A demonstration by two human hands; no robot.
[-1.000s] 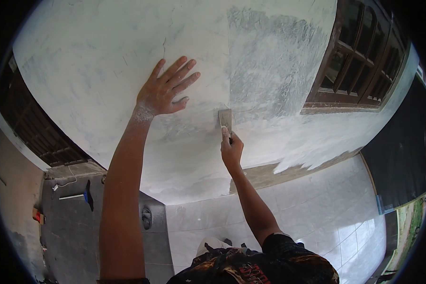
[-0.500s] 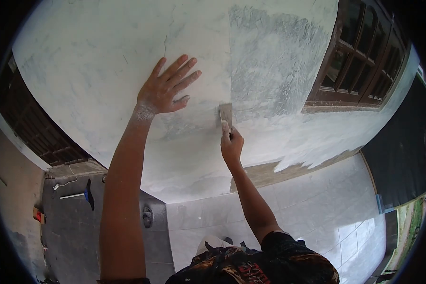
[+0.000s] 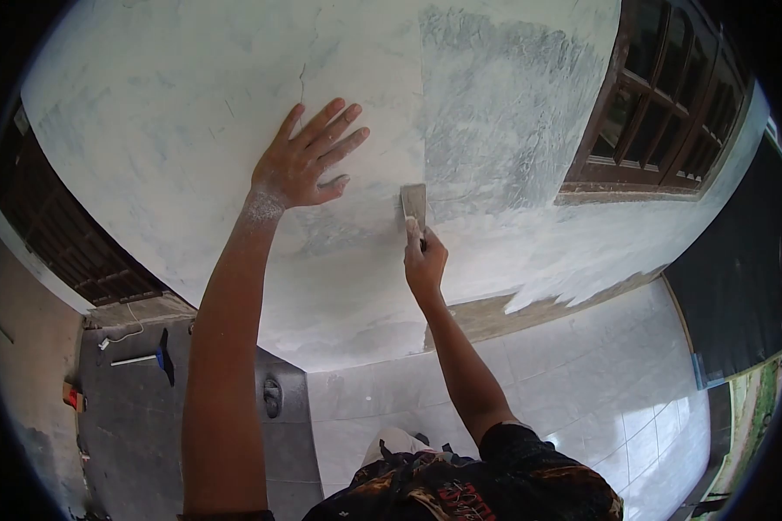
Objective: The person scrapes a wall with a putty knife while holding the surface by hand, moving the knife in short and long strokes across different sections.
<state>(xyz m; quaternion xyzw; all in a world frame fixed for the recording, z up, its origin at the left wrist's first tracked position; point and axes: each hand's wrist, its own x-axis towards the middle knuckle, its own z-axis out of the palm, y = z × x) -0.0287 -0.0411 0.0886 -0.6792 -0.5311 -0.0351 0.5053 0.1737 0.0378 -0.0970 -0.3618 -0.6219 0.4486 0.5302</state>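
My left hand (image 3: pixel 308 161) lies spread against the wall (image 3: pixel 365 65), fingers apart, with white powder on the wrist and thumb. Lower and to its right, my right hand (image 3: pixel 426 259) is wrapped around the handle of a putty knife (image 3: pixel 414 203). The flat metal blade points up and appears to rest on the wall. Much of the handle is hidden in my fingers. White filler covers the wall around both hands, and a rougher grey patch (image 3: pixel 504 108) begins just above and right of the blade.
A brown-framed window (image 3: pixel 643 113) is at upper right, and a dark wooden door or shutter (image 3: pixel 69 226) at left. Below are pale floor tiles (image 3: pixel 530 391) and darker tiles with a squeegee-like tool (image 3: pixel 162 356) and a dark sandal (image 3: pixel 272 397). A black sheet (image 3: pixel 730 269) hangs at right.
The putty knife and my right hand have shifted very slightly upward on the wall. My left hand stays in nearly the same place.
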